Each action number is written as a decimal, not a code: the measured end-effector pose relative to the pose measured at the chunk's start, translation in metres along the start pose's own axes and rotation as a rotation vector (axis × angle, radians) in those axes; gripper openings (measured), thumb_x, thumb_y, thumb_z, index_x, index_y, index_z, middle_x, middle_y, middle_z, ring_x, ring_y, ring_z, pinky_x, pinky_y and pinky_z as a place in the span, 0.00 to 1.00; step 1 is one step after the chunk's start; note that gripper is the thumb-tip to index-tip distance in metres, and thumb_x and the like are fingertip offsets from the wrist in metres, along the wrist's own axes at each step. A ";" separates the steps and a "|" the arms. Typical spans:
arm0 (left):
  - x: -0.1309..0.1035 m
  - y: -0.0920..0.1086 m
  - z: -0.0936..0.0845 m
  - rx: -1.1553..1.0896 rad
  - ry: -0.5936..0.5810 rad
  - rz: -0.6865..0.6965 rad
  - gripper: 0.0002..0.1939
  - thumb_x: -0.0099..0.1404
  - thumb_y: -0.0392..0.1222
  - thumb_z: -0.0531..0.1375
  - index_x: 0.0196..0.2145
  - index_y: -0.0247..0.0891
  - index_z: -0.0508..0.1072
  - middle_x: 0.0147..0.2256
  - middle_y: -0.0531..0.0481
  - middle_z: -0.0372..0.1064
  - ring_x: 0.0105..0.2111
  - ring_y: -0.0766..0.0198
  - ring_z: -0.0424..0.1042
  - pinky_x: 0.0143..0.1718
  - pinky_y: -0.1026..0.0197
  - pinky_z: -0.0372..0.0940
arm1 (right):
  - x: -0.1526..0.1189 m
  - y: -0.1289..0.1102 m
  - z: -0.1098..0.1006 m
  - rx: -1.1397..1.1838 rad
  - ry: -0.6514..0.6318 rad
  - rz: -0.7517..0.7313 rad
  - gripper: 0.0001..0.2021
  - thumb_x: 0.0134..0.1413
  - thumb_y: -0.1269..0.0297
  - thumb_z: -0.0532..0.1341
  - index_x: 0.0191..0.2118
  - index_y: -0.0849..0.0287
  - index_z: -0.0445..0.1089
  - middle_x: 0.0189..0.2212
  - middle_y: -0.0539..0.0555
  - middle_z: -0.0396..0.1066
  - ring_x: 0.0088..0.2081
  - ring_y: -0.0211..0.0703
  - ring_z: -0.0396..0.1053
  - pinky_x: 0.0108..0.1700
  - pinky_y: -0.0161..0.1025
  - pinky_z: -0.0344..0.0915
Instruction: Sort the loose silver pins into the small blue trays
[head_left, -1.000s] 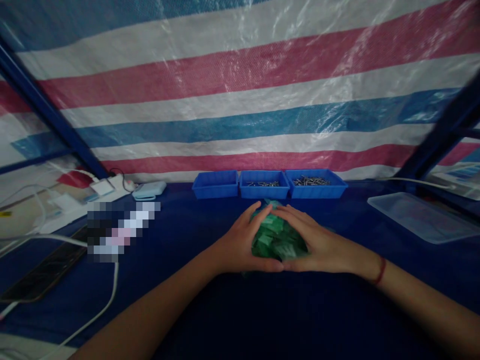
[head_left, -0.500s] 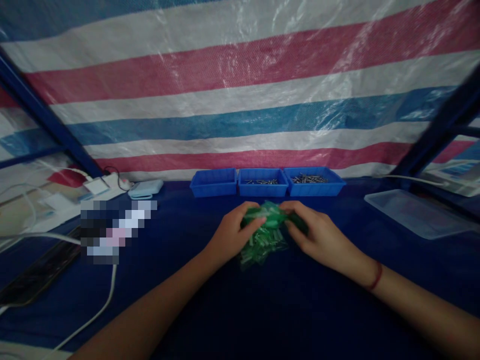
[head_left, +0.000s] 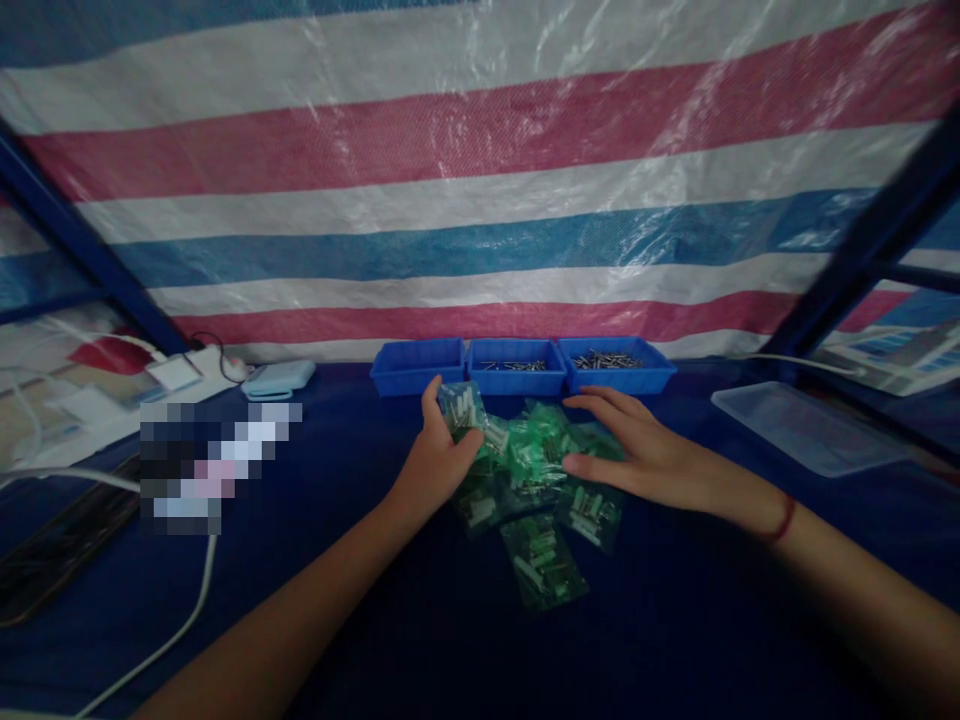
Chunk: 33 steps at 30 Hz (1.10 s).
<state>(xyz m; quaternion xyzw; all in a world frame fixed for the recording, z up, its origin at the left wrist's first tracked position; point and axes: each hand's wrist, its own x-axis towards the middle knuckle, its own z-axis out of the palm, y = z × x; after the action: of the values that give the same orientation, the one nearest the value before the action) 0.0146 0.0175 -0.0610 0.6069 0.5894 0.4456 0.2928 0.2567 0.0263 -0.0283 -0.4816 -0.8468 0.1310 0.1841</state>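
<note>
Several small clear plastic packets [head_left: 536, 455] with green and white pieces and metal bits inside lie in a loose pile on the dark blue table. One packet [head_left: 544, 560] rests at the near side of the pile. My left hand [head_left: 442, 440] is at the pile's left edge, thumb and fingers apart, touching a packet [head_left: 461, 405] that leans between them. At the right edge my right hand [head_left: 626, 445] is spread over the packets, its fingers apart and nothing gripped.
Behind the pile stand three blue bins [head_left: 418, 368]; the middle [head_left: 516, 378] and right [head_left: 619, 378] ones hold metal pins. A clear plastic lid [head_left: 810, 428] lies right. Phone [head_left: 67, 540], white cable [head_left: 206, 580] and light blue device [head_left: 279, 380] are left.
My hands have moved apart and opened. The green bundle they held together is now spread out as separate packets on the table. The view has shifted slightly.
</note>
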 end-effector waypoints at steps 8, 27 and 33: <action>-0.012 0.016 -0.006 0.528 -0.397 0.312 0.44 0.55 0.65 0.56 0.63 0.46 0.45 0.65 0.38 0.28 0.62 0.35 0.29 0.57 0.31 0.35 | -0.007 -0.003 0.027 -0.132 -0.198 -0.035 0.44 0.41 0.35 0.56 0.63 0.42 0.43 0.65 0.60 0.39 0.62 0.75 0.36 0.52 0.77 0.40; -0.015 0.014 -0.001 0.404 -0.425 0.465 0.33 0.64 0.43 0.53 0.63 0.38 0.43 0.55 0.39 0.58 0.54 0.52 0.59 0.55 0.46 0.52 | -0.001 -0.017 0.032 0.161 0.434 -0.136 0.11 0.50 0.68 0.56 0.41 0.55 0.60 0.37 0.54 0.65 0.39 0.47 0.66 0.42 0.45 0.65; -0.015 0.014 -0.001 0.221 -0.411 0.406 0.45 0.54 0.34 0.55 0.63 0.34 0.34 0.61 0.36 0.45 0.60 0.48 0.49 0.58 0.46 0.50 | -0.004 -0.021 0.034 0.139 0.213 -0.214 0.26 0.51 0.58 0.58 0.56 0.53 0.51 0.55 0.59 0.57 0.55 0.56 0.58 0.54 0.53 0.59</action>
<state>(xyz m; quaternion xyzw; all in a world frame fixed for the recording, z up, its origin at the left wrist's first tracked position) 0.0218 0.0006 -0.0510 0.8177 0.4295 0.2962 0.2431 0.2270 0.0107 -0.0511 -0.3858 -0.8579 0.1169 0.3186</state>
